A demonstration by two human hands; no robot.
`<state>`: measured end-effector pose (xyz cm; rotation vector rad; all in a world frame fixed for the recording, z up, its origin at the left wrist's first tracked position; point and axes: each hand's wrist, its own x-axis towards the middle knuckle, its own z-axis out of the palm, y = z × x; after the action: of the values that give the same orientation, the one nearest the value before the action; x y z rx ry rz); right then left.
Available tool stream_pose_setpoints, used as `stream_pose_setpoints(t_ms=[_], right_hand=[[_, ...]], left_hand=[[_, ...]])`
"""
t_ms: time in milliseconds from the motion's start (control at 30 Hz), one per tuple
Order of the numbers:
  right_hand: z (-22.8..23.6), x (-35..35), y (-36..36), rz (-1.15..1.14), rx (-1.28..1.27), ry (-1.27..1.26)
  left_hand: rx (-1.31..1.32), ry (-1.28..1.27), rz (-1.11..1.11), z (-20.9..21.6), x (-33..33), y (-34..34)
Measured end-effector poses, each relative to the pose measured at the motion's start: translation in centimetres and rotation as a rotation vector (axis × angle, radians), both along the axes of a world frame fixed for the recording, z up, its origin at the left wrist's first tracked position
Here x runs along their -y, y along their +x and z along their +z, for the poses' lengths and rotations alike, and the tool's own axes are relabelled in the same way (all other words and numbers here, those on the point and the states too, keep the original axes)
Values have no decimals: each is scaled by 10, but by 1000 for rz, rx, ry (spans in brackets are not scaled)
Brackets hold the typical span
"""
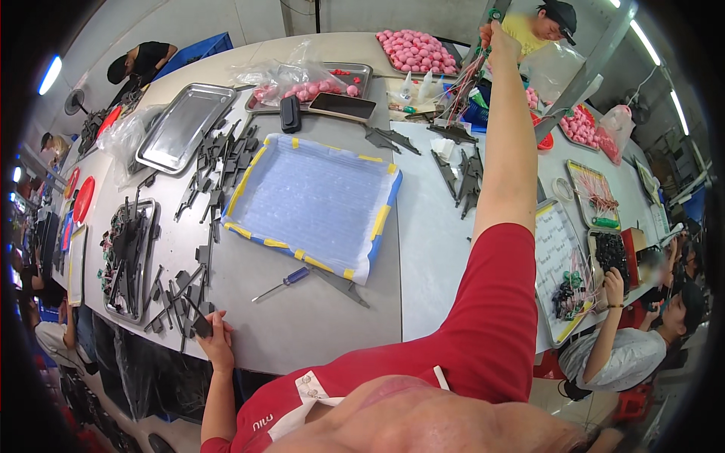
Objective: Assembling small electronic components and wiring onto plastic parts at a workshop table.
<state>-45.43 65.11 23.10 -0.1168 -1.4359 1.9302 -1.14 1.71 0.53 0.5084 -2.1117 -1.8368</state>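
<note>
My left hand is at the near left edge of the table, its fingers closed round a black plastic part. Beside it lies a loose pile of similar dark parts. My right arm stretches far forward and up. At its end my right hand is closed at the metal post, near a small green and white piece; whether the fingers grip anything is too small to tell. Between my arms sits a blue-lined tray edged with yellow tape. A screwdriver lies just below it.
More dark parts are heaped left of the tray. A metal tray, a phone and a black case lie beyond. Pink balls fill a far tray. Wired pieces lie at right, where a co-worker sits.
</note>
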Motion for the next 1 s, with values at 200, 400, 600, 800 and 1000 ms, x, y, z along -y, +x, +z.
stream_pose_setpoints(t_ms=[200, 400, 600, 800, 1000], right_hand=[[-42, -31, -23, 32, 61, 237], [-48, -60, -50, -29, 80, 210], [-20, -25, -23, -26, -88, 3], [-2, -25, -19, 82, -264, -320], [-12, -30, -28, -174, -36, -74]], left_hand=[[132, -67, 48, 0, 2, 1], [18, -47, 16, 6, 3, 11], [20, 33, 14, 3, 3, 13], [-6, 24, -30, -1, 6, 7], [2, -35, -32, -6, 6, 7]])
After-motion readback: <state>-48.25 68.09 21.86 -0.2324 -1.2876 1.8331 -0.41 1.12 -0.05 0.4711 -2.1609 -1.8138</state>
